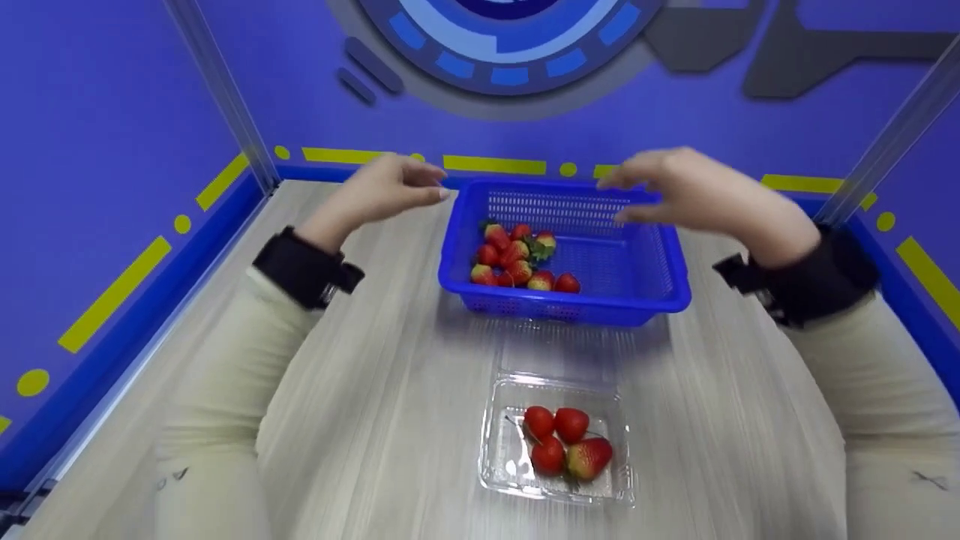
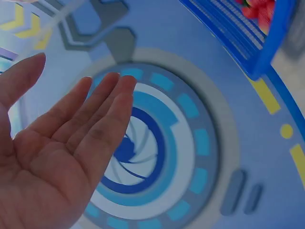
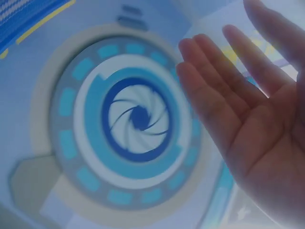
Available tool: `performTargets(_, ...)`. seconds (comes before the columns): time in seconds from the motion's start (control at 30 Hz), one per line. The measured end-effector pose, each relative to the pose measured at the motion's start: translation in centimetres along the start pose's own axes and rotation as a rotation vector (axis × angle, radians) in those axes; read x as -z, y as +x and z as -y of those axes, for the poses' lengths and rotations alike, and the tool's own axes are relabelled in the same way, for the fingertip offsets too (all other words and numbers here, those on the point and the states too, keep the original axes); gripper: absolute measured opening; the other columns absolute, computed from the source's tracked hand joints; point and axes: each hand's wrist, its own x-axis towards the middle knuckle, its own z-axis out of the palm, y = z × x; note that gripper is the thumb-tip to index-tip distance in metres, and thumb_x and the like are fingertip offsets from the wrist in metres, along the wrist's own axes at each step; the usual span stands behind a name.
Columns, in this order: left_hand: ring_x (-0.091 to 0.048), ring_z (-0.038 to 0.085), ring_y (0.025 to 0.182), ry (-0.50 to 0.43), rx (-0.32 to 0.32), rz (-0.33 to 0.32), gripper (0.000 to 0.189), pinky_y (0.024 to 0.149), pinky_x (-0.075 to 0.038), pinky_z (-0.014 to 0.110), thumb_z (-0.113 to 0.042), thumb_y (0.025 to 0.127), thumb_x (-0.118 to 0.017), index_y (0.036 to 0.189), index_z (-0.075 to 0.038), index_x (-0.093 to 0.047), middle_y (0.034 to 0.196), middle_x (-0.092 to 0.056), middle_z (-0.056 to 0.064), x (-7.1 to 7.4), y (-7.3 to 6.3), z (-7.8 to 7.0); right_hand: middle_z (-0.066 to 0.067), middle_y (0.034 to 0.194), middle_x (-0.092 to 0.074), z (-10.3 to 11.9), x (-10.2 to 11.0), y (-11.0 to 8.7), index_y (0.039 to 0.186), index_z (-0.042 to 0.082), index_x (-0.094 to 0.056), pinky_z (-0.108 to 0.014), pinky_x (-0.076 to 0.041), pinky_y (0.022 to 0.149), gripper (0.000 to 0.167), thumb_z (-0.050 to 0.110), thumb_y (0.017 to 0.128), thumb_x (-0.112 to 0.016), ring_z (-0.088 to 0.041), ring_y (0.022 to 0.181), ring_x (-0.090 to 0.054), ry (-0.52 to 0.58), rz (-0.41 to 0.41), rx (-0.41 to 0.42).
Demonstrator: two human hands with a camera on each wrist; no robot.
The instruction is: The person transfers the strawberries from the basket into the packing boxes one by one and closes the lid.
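Note:
My left hand [image 1: 386, 191] hovers above the table at the left rim of a blue plastic basket [image 1: 562, 298], holding nothing. On the other side, my right hand [image 1: 694, 191] hangs over the basket's back right part, its palm bare. The left wrist view shows that left hand [image 2: 71, 129] with fingers extended and thumb apart. Relaxed, nearly straight fingers show on the right hand [image 3: 248, 100] in the right wrist view. Several strawberries [image 1: 515, 253] lie in the basket's left half, some with green leaves. Nearer me, a clear plastic clamshell box [image 1: 495, 457] holds several red strawberries [image 1: 589, 457].
The clamshell's transparent lid [image 1: 559, 352] lies folded back toward the basket's front wall. Blue printed panels [image 1: 112, 112] enclose the pale wooden table [image 1: 360, 420] at the back and both sides. Metal posts [image 1: 225, 97] stand at the back corners.

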Motion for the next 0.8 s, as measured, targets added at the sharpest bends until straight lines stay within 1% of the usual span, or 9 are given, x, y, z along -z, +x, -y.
performTargets(0.07,-0.058,0.035,0.134,0.004,0.051,0.011,0.048,0.114,-0.049,0.049,-0.028,0.104,-0.059,0.145,-0.004,-0.057,0.145,-0.061,0.02,0.3,1.6,0.7,-0.022,0.132,-0.068,-1.1,0.5,1.3,0.131,0.0,-0.066,-0.059,-0.053,0.103,0.038,0.013,0.095,-0.072,-0.042,0.121,-0.064,0.021,0.012,-0.062)
performTargets(0.17,-0.057,0.036,0.135,0.002,0.115,0.028,0.05,0.115,-0.048,0.048,-0.028,0.104,-0.059,0.146,-0.003,-0.055,0.148,-0.058,0.021,0.0,3.9,2.1,-0.024,0.134,-0.066,-2.9,0.6,3.1,0.134,0.0,-0.063,-0.058,-0.052,0.104,0.04,0.015,0.097,-0.07,-0.043,0.123,-0.063,0.053,0.041,-0.135)
performTargets(0.23,-0.058,0.038,0.132,0.013,0.138,0.02,0.05,0.113,-0.05,0.047,-0.026,0.104,-0.058,0.146,-0.001,-0.054,0.147,-0.058,0.023,-0.4,5.1,3.2,-0.026,0.135,-0.065,-4.2,0.2,4.3,0.135,-0.002,-0.062,-0.057,-0.052,0.105,0.041,0.016,0.098,-0.068,-0.043,0.123,-0.062,0.077,0.055,-0.174)
performTargets(0.3,-0.061,0.039,0.129,0.042,0.15,-0.005,0.049,0.11,-0.052,0.046,-0.025,0.103,-0.058,0.144,0.002,-0.055,0.143,-0.06,0.026,-1.0,6.1,4.5,-0.027,0.134,-0.065,-5.5,-0.6,5.4,0.135,-0.003,-0.061,-0.056,-0.051,0.106,0.042,0.016,0.098,-0.068,-0.043,0.122,-0.063,0.106,0.063,-0.2)
performTargets(0.43,-0.067,0.04,0.119,0.087,0.164,-0.063,0.045,0.102,-0.057,0.044,-0.022,0.101,-0.06,0.136,0.006,-0.061,0.134,-0.066,0.028,-2.2,7.4,6.2,-0.026,0.131,-0.067,-7.8,-2.7,7.3,0.133,-0.002,-0.064,-0.052,-0.052,0.106,0.041,0.015,0.096,-0.07,-0.04,0.12,-0.065,0.189,0.064,-0.244)
performTargets(0.53,-0.07,0.039,0.112,0.09,0.182,-0.072,0.044,0.098,-0.059,0.042,-0.022,0.1,-0.061,0.132,0.007,-0.064,0.129,-0.068,0.028,-3.3,8.2,6.8,-0.026,0.127,-0.069,-9.3,-4.5,8.4,0.13,-0.002,-0.066,-0.052,-0.054,0.104,0.04,0.014,0.094,-0.071,-0.04,0.117,-0.066,0.241,0.061,-0.258)
performTargets(0.67,-0.071,0.032,0.103,0.088,0.245,-0.037,0.043,0.096,-0.06,0.041,-0.025,0.1,-0.063,0.129,0.007,-0.066,0.125,-0.071,0.027,-5.2,9.2,7.3,-0.029,0.127,-0.068,-10.7,-6.9,9.5,0.128,-0.005,-0.066,-0.053,-0.054,0.105,0.04,0.011,0.092,-0.072,-0.042,0.117,-0.066,0.271,0.099,-0.266)
performTargets(0.73,-0.071,0.03,0.102,0.079,0.29,-0.009,0.043,0.097,-0.06,0.04,-0.026,0.101,-0.064,0.127,0.008,-0.066,0.125,-0.071,0.027,-6.2,9.6,7.6,-0.029,0.128,-0.068,-11.1,-8.1,9.9,0.129,-0.006,-0.065,-0.053,-0.053,0.106,0.041,0.011,0.092,-0.072,-0.042,0.118,-0.065,0.267,0.146,-0.271)
performTargets(0.8,-0.072,0.032,0.104,0.055,0.333,0.017,0.044,0.097,-0.06,0.04,-0.027,0.101,-0.066,0.127,0.009,-0.066,0.125,-0.071,0.026,-7.1,9.9,7.9,-0.029,0.127,-0.068,-11.3,-9.2,10.2,0.13,-0.006,-0.065,-0.053,-0.053,0.106,0.042,0.011,0.092,-0.071,-0.042,0.117,-0.064,0.261,0.204,-0.275)
